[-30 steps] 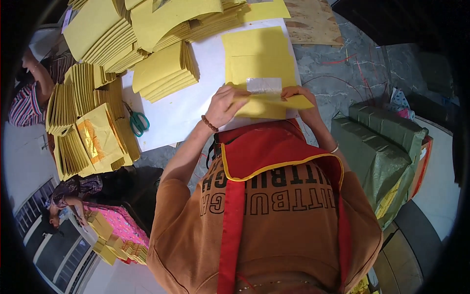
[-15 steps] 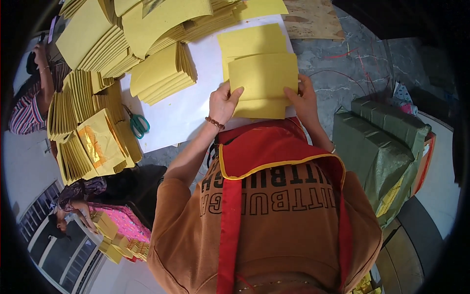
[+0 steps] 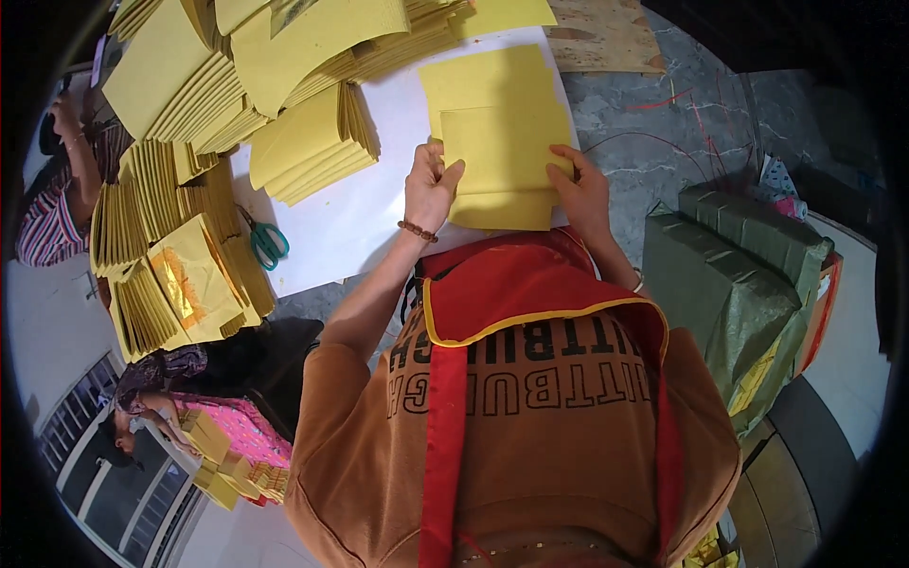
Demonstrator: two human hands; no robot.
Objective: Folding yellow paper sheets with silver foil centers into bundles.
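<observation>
Two yellow paper sheets lie overlapped in front of me, the smaller folded sheet (image 3: 502, 156) on top of the larger sheet (image 3: 483, 76). A crease or layered edge runs across the top one near its lower end. At its left edge my left hand (image 3: 434, 192) is closed, thumb over the paper and fingers curled beside it. My right hand (image 3: 581, 194) is at the right edge, with thumb and forefinger on the paper's margin. The other fingertips of both hands are partly hidden.
Stacks of folded yellow paper (image 3: 312, 147) cover the table's far left, with more bundles (image 3: 142, 275) on its left end. Green-handled scissors (image 3: 269, 244) lie beside them on the white tabletop (image 3: 331, 232). Green wrapped packages (image 3: 720, 293) stand at right. Other people (image 3: 57, 213) are at left.
The top sheet has settled flatter onto the larger one. My right forefinger has come up over the paper's edge, and my left fingers have shifted slightly upward along the left edge.
</observation>
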